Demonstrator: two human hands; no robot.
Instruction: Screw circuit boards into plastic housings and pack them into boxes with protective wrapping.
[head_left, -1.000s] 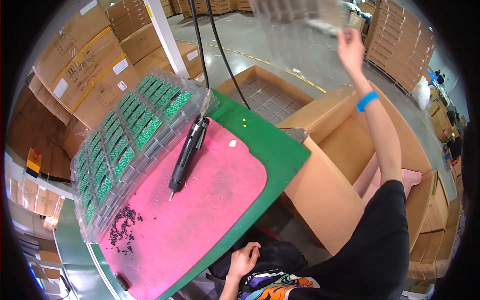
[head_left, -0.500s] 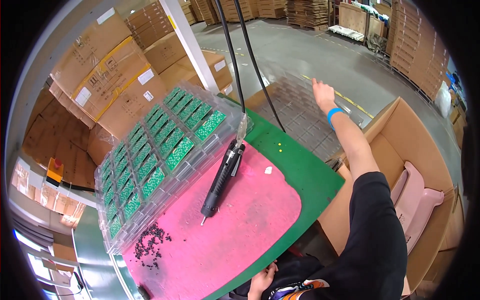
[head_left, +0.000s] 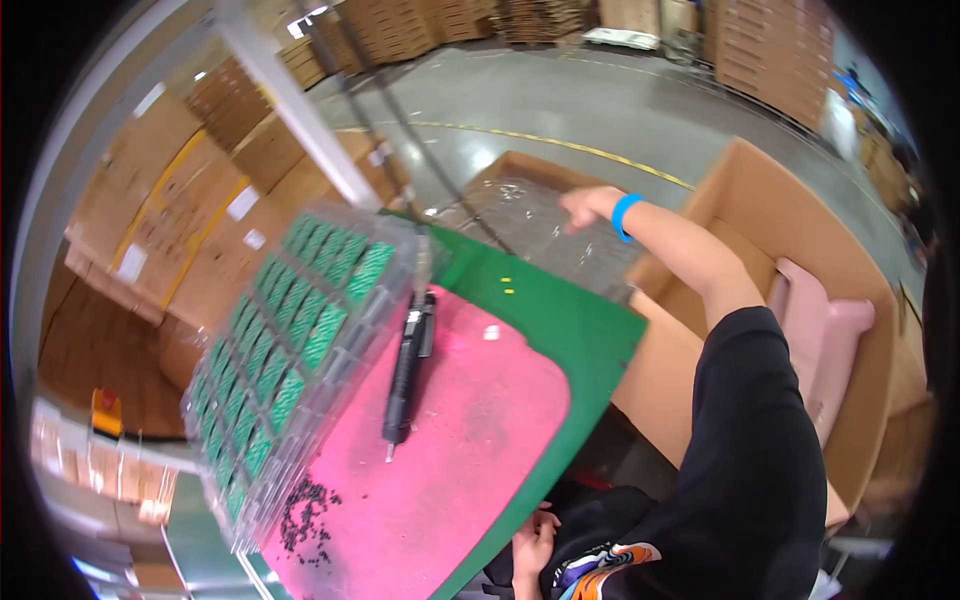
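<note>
My right hand [head_left: 592,208], with a blue band on its wrist, reaches out over a cardboard box of clear plastic trays [head_left: 540,225]. Its fingers look apart and hold nothing, though blurred. Low in the view, my left hand [head_left: 533,545] rests by my lap beside the table edge, fingers curled, with nothing seen in it. A black electric screwdriver [head_left: 405,375] lies on the pink mat [head_left: 470,440], its bit toward me. To its left, a clear compartment tray [head_left: 335,385] holds rows of green circuit boards [head_left: 295,320]. Small black parts [head_left: 308,520] are scattered near the tray's corner.
An open carton [head_left: 690,400] with a pink molded piece [head_left: 825,330] stands at the right. Stacked cartons [head_left: 170,220] fill the left back. Cables [head_left: 385,110] hang beside a white post [head_left: 295,110]. Small yellow pieces [head_left: 507,286] lie on the green table top [head_left: 580,330].
The blurred clear tray beneath my right hand now lies lower, in the cardboard box. My right hand has come down and left. The whole view has shifted; my left hand stays by my lap.
</note>
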